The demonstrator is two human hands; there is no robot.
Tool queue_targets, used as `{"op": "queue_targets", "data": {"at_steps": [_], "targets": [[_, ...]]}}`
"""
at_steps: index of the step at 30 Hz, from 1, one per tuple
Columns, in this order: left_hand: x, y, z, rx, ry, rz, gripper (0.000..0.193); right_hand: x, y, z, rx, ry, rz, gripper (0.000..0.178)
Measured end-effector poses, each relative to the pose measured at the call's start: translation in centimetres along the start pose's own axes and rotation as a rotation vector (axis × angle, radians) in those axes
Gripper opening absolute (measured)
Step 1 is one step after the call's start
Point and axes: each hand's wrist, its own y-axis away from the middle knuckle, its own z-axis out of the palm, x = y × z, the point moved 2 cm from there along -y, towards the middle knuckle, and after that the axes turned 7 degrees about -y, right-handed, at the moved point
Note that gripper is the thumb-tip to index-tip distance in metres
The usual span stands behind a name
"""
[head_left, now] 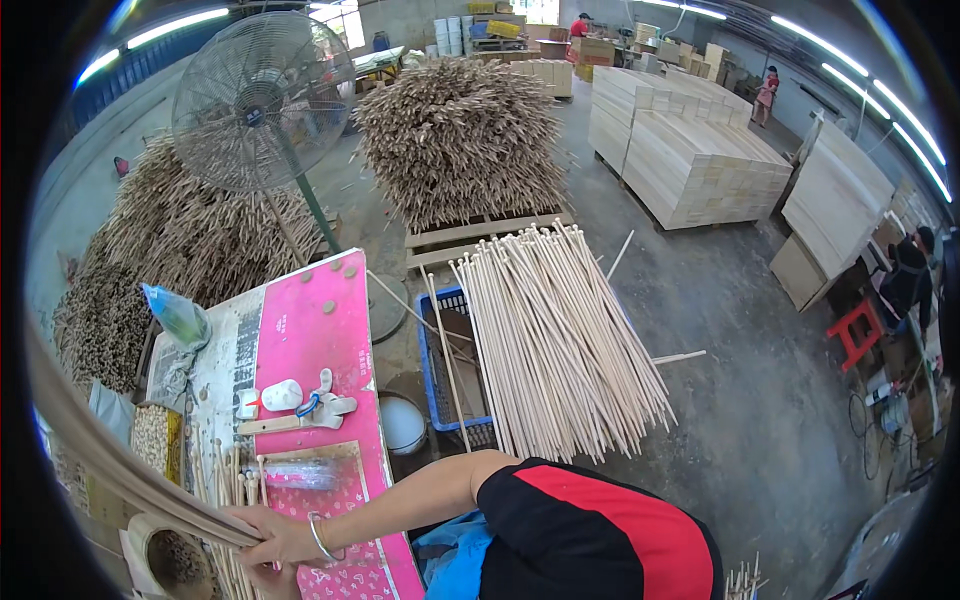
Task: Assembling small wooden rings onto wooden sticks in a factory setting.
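My right hand [272, 535], with a bangle on the wrist, reaches across to the lower left. Its fingers are closed round the near end of a bundle of long wooden sticks [130, 465], which looks curved near the picture's rim. Below it shows a patch of skin that seems to be my left hand [275, 582]; its fingers are hidden. Under and beside the hands, several thin knobbed sticks [235, 490] lie on the pink-topped table [310, 330]. Next to them stands a round container [180, 565] with a dark inside.
On the table are a white glue bottle [281, 395], scissors [312, 404] and a plastic bag [178, 318]. A blue crate [432, 370] adjoins a large pile of knobbed sticks [560, 350]. Beyond stand a fan [255, 110], a stacked pallet [460, 140], boards [690, 150] and other people.
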Motion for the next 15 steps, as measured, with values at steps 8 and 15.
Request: {"op": "queue_targets", "data": {"at_steps": [8, 15], "targets": [[11.5, 3.2, -2.8, -0.272, 0.016, -0.348, 0.062, -1.6, 3.4, 0.9, -0.037, -0.086, 0.431, 0.027], [11.7, 5.9, -6.5, -0.188, -0.58, -0.16, 0.025, -11.6, 6.0, -0.3, -0.923, 0.681, 0.266, 0.034]]}}
